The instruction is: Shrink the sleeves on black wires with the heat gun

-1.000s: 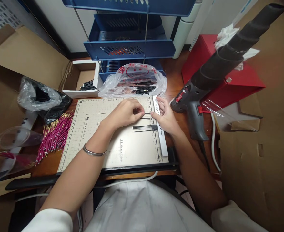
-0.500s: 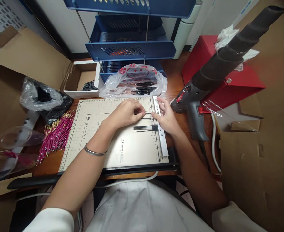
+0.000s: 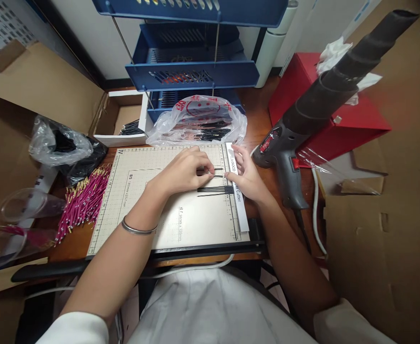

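My left hand [image 3: 188, 169] is closed in a pinch on a thin black strand [image 3: 217, 176], too small to tell as wire or tubing. Just above the pinch, another short black strand lies on the cream gridded paper cutter [image 3: 167, 215]. A row of similar black strands [image 3: 213, 190] lies below my fingers, their right ends under the white strip [image 3: 242, 212] along the cutter's right side. Against that strip rests my right hand [image 3: 246, 177], its thumb and index finger spread apart. The thumb tip lies over the strip's left edge near the pinched strand; the other fingers are partly hidden.
Magenta pieces with gold tips [image 3: 84, 200] are heaped left of the cutter, beside clear plastic cups [image 3: 34, 203]. Behind stand a plastic bag of black strands [image 3: 199, 119], a white box [image 3: 120, 138] and blue trays [image 3: 192, 74]. A heat gun [image 3: 292, 143] and red box [image 3: 360, 129] are at right.
My left fingers have shifted slightly down, from the upper black strand to the one below it. The right thumb has also moved a little downward along the white strip.
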Tool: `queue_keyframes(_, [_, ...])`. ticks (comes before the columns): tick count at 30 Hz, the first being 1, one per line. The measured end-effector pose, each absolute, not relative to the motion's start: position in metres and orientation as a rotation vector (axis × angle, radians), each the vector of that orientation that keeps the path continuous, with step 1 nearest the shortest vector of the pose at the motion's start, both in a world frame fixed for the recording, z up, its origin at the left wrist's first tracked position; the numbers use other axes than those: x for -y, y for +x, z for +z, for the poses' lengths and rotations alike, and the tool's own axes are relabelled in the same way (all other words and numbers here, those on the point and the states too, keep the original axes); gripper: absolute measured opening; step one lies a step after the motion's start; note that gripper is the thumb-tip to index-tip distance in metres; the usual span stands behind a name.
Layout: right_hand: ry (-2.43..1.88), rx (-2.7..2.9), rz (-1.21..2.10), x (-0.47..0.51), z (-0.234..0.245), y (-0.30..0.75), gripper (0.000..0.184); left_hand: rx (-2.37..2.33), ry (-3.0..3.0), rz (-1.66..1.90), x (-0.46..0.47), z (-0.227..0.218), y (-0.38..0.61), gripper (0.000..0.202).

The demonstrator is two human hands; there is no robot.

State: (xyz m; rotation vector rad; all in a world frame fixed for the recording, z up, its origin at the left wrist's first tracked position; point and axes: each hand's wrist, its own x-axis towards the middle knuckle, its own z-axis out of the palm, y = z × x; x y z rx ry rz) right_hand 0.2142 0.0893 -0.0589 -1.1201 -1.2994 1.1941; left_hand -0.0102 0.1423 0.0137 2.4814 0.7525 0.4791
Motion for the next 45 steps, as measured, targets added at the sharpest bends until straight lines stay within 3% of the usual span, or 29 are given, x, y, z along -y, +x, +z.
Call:
queue_keyframes(14, [-1.124,1.307,1.173,-0.0887,-0.0580,0.2114,0.086,-0.863,2.564,0.344,-0.1380,0.0198,-0.0058,0.018])
queue_keyframes(45, [-1.148,1.330,1.136,-0.0879,-0.0593,0.2107,0.085,-0.829,2.584,0.443,-0.1383,0.0193,-0.0041,0.018])
